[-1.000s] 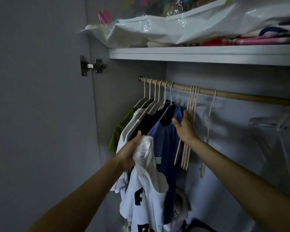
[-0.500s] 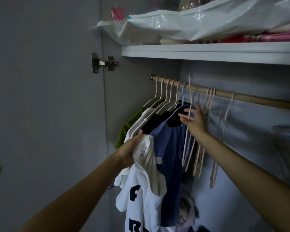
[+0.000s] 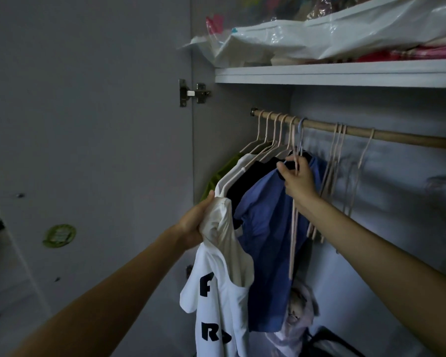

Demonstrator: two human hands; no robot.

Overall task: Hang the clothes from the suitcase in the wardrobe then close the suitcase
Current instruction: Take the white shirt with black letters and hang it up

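Lifted clear of the wooden rod, thin pink hanger is pinched by right hand; left hand grips bunched white cotton T-shirt.

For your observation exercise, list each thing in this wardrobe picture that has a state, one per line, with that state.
Wardrobe door: open.
White T-shirt: off the rail, bunched in the left hand.
Pink hanger: off the rail, pinched by the right hand.
Blue shirt: hung on the rail.

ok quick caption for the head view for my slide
Left hand grips a white lettered T-shirt while the right hand pinches a pale hanger below the wardrobe rail.
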